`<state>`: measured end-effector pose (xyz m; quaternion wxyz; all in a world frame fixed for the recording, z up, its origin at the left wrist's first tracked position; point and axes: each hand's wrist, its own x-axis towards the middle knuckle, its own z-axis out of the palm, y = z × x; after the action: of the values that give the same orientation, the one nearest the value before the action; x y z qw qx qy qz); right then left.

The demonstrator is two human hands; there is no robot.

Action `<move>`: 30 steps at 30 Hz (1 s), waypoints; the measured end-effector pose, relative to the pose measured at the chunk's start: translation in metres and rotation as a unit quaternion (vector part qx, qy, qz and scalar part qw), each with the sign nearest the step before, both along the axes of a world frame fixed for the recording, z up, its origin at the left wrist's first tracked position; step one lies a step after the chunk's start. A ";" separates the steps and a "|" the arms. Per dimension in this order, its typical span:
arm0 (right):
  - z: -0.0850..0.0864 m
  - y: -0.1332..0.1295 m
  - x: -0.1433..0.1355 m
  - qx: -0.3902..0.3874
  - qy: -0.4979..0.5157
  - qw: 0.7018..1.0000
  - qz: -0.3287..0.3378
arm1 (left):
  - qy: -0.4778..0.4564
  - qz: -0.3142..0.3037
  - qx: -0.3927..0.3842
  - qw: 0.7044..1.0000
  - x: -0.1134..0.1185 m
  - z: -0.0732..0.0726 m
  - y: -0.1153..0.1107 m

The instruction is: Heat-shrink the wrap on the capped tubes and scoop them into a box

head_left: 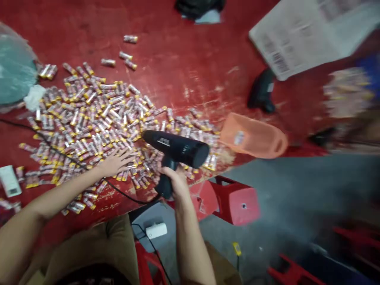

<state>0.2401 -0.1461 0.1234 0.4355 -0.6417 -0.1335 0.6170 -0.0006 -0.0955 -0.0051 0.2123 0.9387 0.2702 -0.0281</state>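
At red table, right hand curled firmly round hair dryer, left hand over small tubes, fingers spread wide, empty.

L hand & R hand bare, forearms too; L bare past elbow. Trousers khaki-brn, w/ soft folds. Blk top w/ sm. pale markings, blurred.

Scuffed red table: yellow-ended tubes strewn, orange scoop beside.
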 end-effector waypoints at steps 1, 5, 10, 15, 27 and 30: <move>0.000 -0.005 0.003 -0.009 -0.007 1.000 0.001 | 0.010 0.023 0.004 1.000 -0.001 -0.003 0.000; -0.003 -0.017 0.007 0.006 -0.063 0.997 -0.048 | 0.045 0.139 0.023 0.989 -0.025 -0.009 0.014; 0.005 -0.028 -0.007 -0.029 0.021 0.999 0.040 | 0.060 0.223 0.033 0.972 -0.048 0.005 0.009; 0.008 -0.022 -0.025 -0.009 -0.015 0.999 0.043 | 0.037 0.080 -0.006 0.996 -0.036 0.003 -0.012; 0.025 -0.090 -0.024 -0.067 0.009 0.980 0.185 | 0.010 0.350 0.039 0.936 -0.068 0.006 0.023; 0.021 -0.059 -0.036 -0.023 0.041 0.991 0.122 | -0.003 0.372 0.016 0.928 -0.073 0.009 0.008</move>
<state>0.2036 -0.2053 0.1448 0.3472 -0.6043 -0.1791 0.6944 -0.0737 -0.0878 0.0043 0.1930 0.7740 0.6001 0.0596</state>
